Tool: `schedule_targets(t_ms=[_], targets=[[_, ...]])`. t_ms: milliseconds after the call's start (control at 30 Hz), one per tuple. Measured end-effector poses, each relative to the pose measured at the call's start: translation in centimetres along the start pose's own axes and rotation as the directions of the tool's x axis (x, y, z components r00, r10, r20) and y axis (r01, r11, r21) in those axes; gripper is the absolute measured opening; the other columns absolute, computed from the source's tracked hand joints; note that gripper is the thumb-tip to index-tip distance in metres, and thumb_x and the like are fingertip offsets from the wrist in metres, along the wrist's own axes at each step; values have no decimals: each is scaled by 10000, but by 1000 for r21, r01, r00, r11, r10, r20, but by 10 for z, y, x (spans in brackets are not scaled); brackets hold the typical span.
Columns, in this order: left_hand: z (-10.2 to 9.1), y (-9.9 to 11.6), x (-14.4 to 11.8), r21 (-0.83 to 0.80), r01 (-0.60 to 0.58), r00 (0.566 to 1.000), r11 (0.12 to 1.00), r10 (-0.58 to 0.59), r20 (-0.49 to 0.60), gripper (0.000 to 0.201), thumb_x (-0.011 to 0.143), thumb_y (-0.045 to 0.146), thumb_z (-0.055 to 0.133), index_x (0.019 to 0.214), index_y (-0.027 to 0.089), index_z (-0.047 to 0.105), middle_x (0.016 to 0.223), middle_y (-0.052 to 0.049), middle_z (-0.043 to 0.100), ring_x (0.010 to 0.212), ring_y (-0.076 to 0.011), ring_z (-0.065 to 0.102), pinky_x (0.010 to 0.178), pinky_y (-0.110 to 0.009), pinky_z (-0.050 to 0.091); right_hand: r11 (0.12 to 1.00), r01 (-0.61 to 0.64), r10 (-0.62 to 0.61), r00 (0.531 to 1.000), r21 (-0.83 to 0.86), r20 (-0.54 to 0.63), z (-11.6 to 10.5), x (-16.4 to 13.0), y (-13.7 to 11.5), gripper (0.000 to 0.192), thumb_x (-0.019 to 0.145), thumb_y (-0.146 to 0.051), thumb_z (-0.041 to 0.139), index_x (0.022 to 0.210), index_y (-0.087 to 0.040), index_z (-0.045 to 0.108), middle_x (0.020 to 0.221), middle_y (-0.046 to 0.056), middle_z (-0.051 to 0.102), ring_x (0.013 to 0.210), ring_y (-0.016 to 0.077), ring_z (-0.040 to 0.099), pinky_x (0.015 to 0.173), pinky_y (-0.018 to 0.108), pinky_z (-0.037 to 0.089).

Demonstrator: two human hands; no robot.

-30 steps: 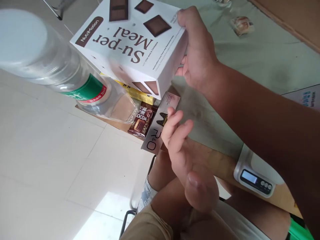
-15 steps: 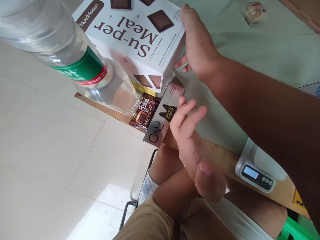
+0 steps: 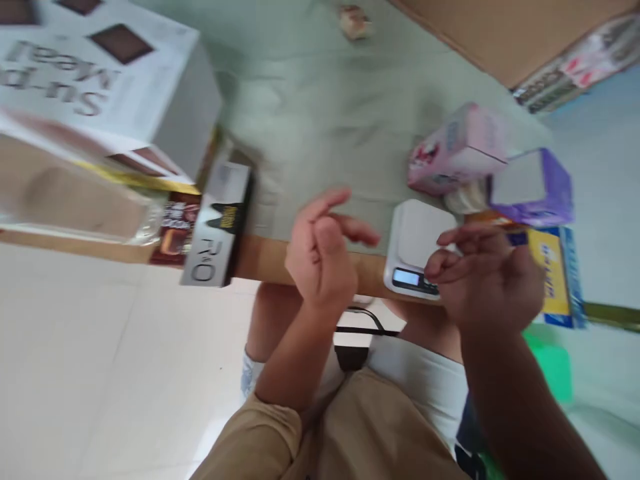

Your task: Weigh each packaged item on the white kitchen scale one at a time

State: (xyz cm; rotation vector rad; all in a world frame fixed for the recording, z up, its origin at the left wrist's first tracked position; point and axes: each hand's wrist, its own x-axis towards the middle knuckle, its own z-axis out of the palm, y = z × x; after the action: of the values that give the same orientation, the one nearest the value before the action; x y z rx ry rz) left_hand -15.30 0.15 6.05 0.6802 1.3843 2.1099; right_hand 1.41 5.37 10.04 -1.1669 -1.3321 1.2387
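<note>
My left hand (image 3: 323, 257) hovers over the table's front edge, its fingers loosely bent and apart, with nothing in it. To the right, my right hand (image 3: 487, 277) hangs palm up beside a white digital scale (image 3: 423, 233), overlapping its corner in view. Its fingers are half curled and no object shows in them. The scale's display is lit and its plate bears nothing. Left of my left hand stands a slim silver-and-black R&O box (image 3: 213, 233). Beside that lie a brown cocoa packet (image 3: 175, 230) and a white Su-per Meal box (image 3: 100, 73).
A clear plastic bottle (image 3: 70, 193) reaches in at the left edge. Behind the scale are a pink carton (image 3: 455, 150) and a purple box (image 3: 555, 190). A yellow-and-blue pack (image 3: 553, 273) lies at right. Farther back are a small wrapped item (image 3: 355, 23) and cardboard (image 3: 500, 33).
My right hand has left the white Su-per Meal box and come across to beside the scale. My left hand has turned over. The view has swung right, showing the cartons there.
</note>
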Motion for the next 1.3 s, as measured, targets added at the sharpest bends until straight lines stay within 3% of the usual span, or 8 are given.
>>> schedule_targets(t_ms=[67,200,400,533,633,800,1000,1300], targets=[[15,-4,-8,-17,4,997,1000,-3,75,433,1102,658,417,1127,287,640,713,15,663,568,-154,603,603,-384,497,997,-72,71,989,1,-128,-61,-33,13,478,804,-713,639,863,-240,676,743,17,693,455,165,595,412,331,483],[45,-23,-27,2,-139,939,990,132,318,245,1102,479,555,1099,338,755,932,-20,683,660,-146,577,615,-404,499,991,-132,113,917,-24,-384,-162,-82,31,362,844,-587,626,881,-227,639,768,4,673,514,148,615,474,300,491],[79,-43,-76,57,-117,760,992,52,648,285,993,365,645,720,296,688,644,-27,588,594,-203,522,542,-421,418,996,-94,66,732,-5,-678,-244,-112,54,202,829,-417,621,933,-244,630,940,24,686,787,166,694,604,280,506],[112,-41,-112,166,-49,607,985,-103,788,322,1022,338,547,751,257,700,604,-14,634,534,-179,551,512,-373,459,995,-14,-60,700,-98,-711,-258,-100,72,341,793,-423,651,1099,-274,674,1300,54,689,1203,207,701,946,382,581],[147,-49,-132,188,-81,542,979,-115,832,384,1083,492,451,1054,241,740,1036,-73,807,955,-236,755,860,-406,641,970,73,-207,752,-234,-625,-267,-81,83,442,816,-478,656,1225,-313,630,1560,40,562,1494,251,566,1248,539,462],[200,-74,-159,287,-49,426,957,-240,872,843,1049,785,293,1604,172,458,1763,-171,416,1693,-323,351,1417,-496,329,962,125,-234,837,-243,-495,-278,-55,90,567,783,-591,748,1278,-346,620,1616,33,520,1611,290,448,1349,579,365],[209,-90,-183,275,85,449,958,-283,847,921,1040,800,297,1764,252,141,1888,-63,112,1780,-303,74,1493,-519,107,982,41,-132,849,-185,-511,-267,-58,78,589,860,-555,666,1393,-311,610,1390,64,629,1362,268,613,1239,577,506],[197,-105,-193,190,138,415,972,-231,880,992,1005,830,393,1772,331,10,1889,-38,102,1780,-336,38,1488,-569,43,988,145,-123,948,56,-293,-250,-61,82,626,919,-518,697,1512,-374,554,1589,22,602,1542,257,562,1370,595,414]])
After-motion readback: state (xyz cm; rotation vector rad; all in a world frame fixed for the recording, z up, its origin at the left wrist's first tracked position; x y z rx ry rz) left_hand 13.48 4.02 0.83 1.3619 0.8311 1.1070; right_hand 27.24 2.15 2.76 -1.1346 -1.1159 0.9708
